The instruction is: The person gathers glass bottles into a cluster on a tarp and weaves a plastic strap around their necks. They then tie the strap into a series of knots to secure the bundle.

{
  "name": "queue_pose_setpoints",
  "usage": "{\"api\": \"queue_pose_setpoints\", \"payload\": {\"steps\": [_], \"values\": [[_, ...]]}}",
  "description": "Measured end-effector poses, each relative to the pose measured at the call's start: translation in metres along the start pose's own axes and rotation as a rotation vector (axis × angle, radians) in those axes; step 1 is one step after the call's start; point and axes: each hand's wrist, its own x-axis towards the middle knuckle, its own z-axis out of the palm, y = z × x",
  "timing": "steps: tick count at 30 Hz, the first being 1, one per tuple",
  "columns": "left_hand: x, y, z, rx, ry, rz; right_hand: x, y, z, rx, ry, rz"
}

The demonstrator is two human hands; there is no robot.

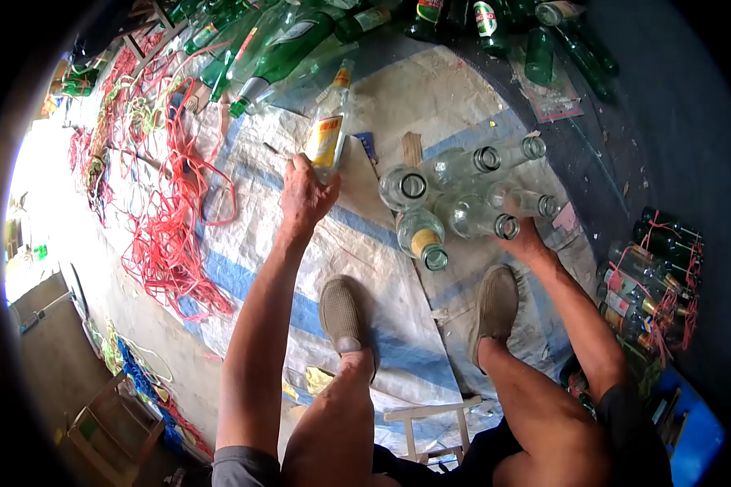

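My left hand is closed around the lower end of a clear glass bottle with a yellow and red label, its neck pointing away from me. Between my feet and the far bottles, several clear glass bottles stand close together in a cluster, mouths toward me. One bottle in the cluster has a yellowish label on its neck. At the cluster's right side is my right hand, against the bottles; its fingers are mostly hidden behind the glass.
Tangled red plastic twine lies at the left. Green bottles are heaped at the far side. Tied bottle bundles stand at right, near a blue crate. A striped woven sheet covers the floor under my shoes.
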Motion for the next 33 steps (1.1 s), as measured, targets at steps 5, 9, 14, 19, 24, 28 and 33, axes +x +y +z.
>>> {"api": "queue_pose_setpoints", "payload": {"steps": [5,9,14,19,24,28,33], "values": [[0.004,-0.003,0.003,-0.076,-0.020,-0.078,-0.007,-0.014,-0.006,0.159,-0.022,0.050],[0.007,-0.027,0.005,-0.403,-0.114,-0.152,-0.034,-0.011,-0.003,0.227,0.034,0.155],[-0.023,-0.016,-0.029,-0.777,-0.363,-0.430,-0.064,-0.011,0.000,0.337,-0.073,0.256],[-0.090,-0.044,-0.021,-1.421,-0.405,-0.570,-0.090,-0.032,0.008,0.445,-0.111,0.260],[-0.162,-0.021,-0.035,-1.597,-0.477,-0.562,-0.097,-0.065,0.011,0.486,-0.240,0.129],[-0.208,-0.003,-0.033,-1.531,-0.571,-0.512,-0.093,-0.105,0.014,0.532,-0.301,-0.022],[-0.232,0.016,-0.039,-1.273,-0.692,-0.478,-0.088,-0.147,0.019,0.589,-0.376,-0.091]]}}
